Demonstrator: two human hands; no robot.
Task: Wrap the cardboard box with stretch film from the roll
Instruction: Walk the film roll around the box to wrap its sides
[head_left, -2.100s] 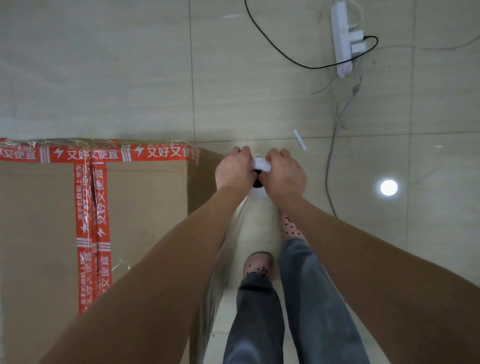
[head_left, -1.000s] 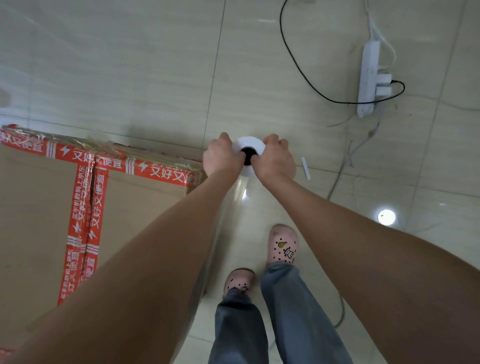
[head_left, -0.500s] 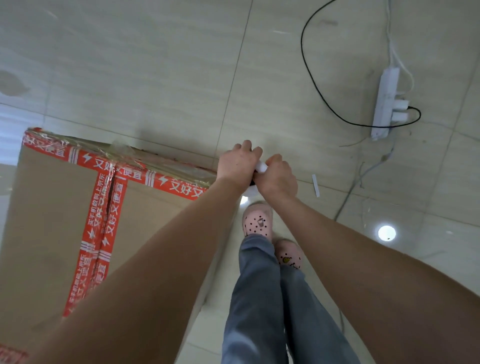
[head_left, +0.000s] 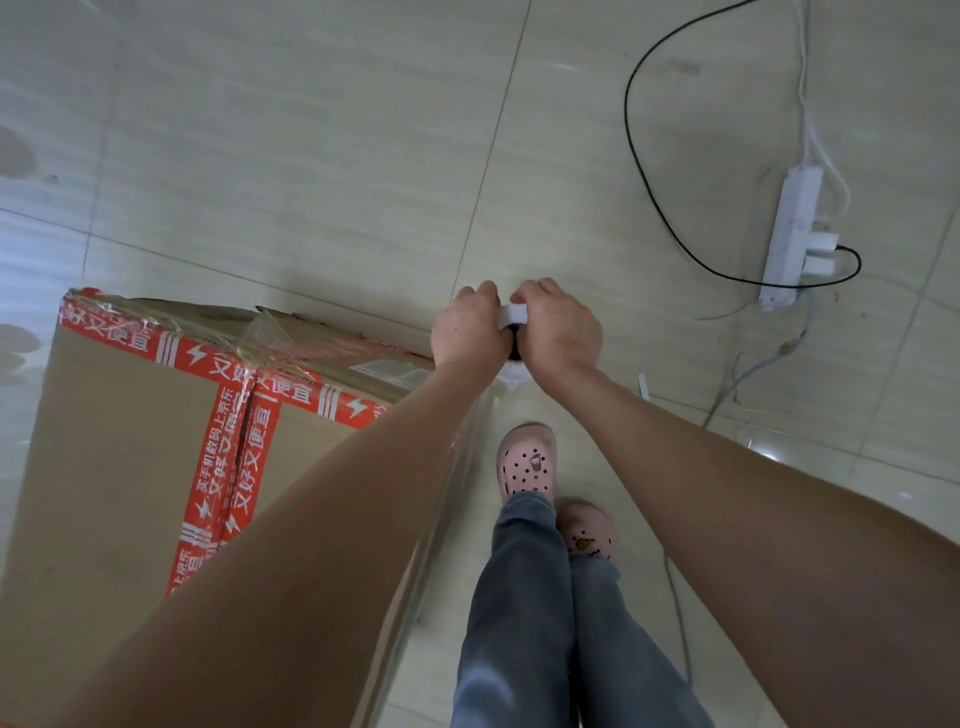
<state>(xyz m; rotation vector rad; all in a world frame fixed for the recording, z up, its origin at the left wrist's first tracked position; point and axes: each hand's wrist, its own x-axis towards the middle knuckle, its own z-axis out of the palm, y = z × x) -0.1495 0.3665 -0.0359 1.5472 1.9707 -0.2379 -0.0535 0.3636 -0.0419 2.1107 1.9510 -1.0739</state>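
A tall cardboard box (head_left: 119, 467) sealed with red printed tape stands at the left, and crumpled clear film clings to its far top edge. The stretch film roll (head_left: 513, 317) is held upright just past the box's right far corner, only its white top end showing between my hands. My left hand (head_left: 470, 327) and my right hand (head_left: 558, 327) are both closed around that end. A clear film sheet (head_left: 441, 499) runs from the roll down along the box's right side, under my left forearm.
A white power strip (head_left: 792, 239) with plugs and a looping black cable (head_left: 654, 187) lies on the tiled floor at the right. A grey cable (head_left: 748, 369) trails nearer. My feet in pink clogs (head_left: 527, 465) stand right of the box.
I have stepped forward along the box's right side toward its far corner. Both hands have kept hold of the roll, carrying it past that corner. The power strip now appears farther right.
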